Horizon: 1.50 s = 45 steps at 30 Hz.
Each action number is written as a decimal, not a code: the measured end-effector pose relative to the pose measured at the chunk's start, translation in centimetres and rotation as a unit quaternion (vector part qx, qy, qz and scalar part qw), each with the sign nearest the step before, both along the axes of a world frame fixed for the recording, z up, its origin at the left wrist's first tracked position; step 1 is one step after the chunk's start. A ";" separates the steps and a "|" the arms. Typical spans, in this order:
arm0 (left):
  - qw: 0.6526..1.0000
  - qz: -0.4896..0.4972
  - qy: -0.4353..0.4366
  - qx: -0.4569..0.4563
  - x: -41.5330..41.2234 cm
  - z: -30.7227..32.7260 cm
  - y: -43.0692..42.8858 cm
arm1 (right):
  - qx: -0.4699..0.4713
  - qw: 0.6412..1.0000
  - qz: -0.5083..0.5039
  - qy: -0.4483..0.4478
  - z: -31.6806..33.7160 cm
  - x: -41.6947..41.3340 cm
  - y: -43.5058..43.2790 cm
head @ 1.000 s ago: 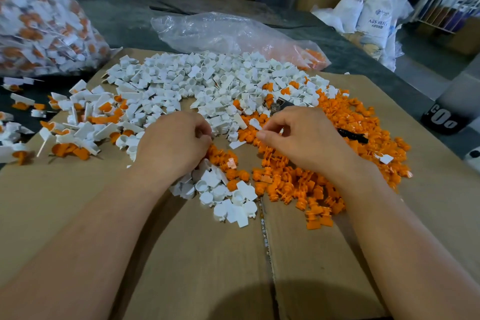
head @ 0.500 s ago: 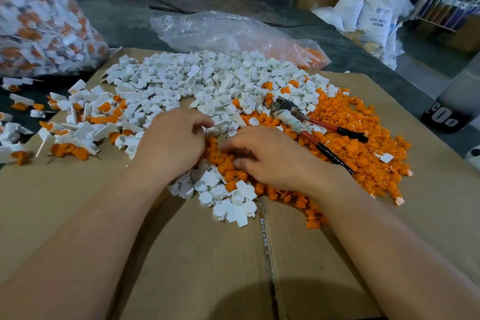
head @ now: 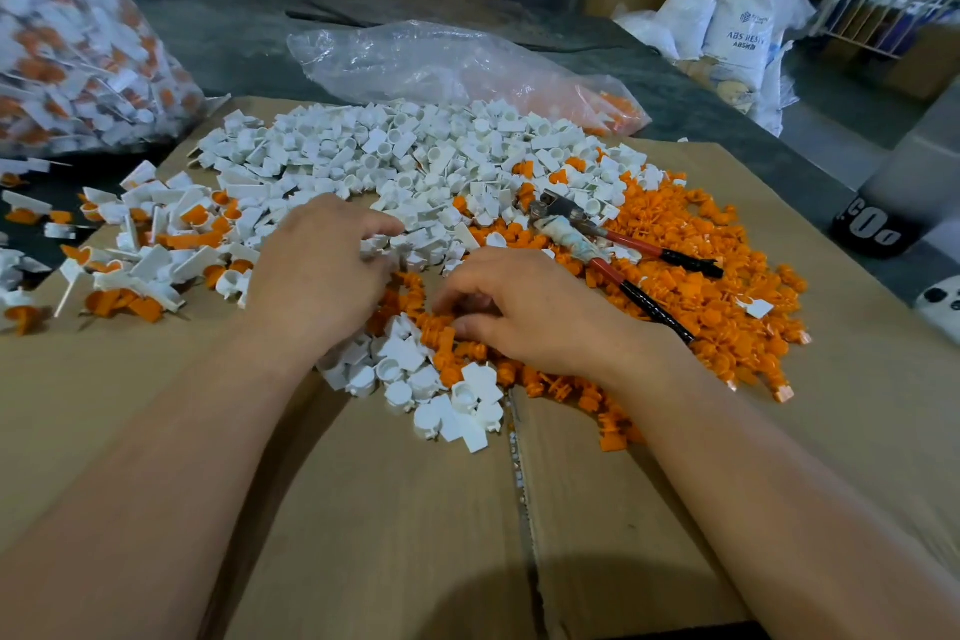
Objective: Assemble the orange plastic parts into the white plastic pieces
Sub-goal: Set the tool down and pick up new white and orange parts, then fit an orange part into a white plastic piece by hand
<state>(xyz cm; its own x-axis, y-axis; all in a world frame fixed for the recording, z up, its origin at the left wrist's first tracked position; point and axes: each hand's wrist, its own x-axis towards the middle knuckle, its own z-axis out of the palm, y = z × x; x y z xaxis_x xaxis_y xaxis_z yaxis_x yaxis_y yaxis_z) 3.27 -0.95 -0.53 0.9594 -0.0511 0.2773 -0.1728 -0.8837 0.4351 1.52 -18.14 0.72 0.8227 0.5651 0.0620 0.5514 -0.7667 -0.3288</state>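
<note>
White pieces (head: 415, 156): tabbed cups, heaped far.
Orange parts (head: 701, 286): ribbed plugs, right.
Left hand (head: 317, 276), right hand (head: 535, 317): curled, grips hidden.

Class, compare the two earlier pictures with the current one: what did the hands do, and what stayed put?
The right hand moved left and nearer, off the pliers, which now show, onto the orange parts beside the left hand. The left hand's fingers stretched into the white pieces. Piles, pliers and cardboard stayed.
</note>
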 end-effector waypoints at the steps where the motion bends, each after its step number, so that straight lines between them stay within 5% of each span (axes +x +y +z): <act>1: 1.000 -0.010 0.009 0.023 0.1 -0.1 -0.1 | 0.007 1.000 -0.005 0.003 0.0 0.0 0.0; 9: 1.000 -0.022 0.010 0.009 0.0 0.1 -0.4 | 0.106 0.992 -0.062 0.019 0.4 -0.2 -0.6; 26: 0.995 -0.030 -0.019 -0.093 -0.3 -0.3 -0.8 | 0.134 0.986 -0.097 -0.027 0.8 -0.3 -1.2; 29: 0.959 -0.022 0.015 -0.281 -0.5 0.5 -0.6 | 0.165 0.978 -0.119 -0.035 0.9 -0.3 -1.3; 34: 0.831 -0.077 0.144 -0.532 -1.1 1.6 -1.0 | 0.201 0.969 -0.123 -0.070 1.2 -0.4 -1.5; 40: 0.768 -0.158 0.181 -0.593 -1.8 1.9 -1.3 | 0.378 0.919 -0.113 -0.014 1.4 -0.8 -0.9; 45: 0.779 -0.153 0.161 -0.587 -1.7 1.9 -1.3 | 0.441 0.891 -0.103 0.007 1.4 -0.8 -0.8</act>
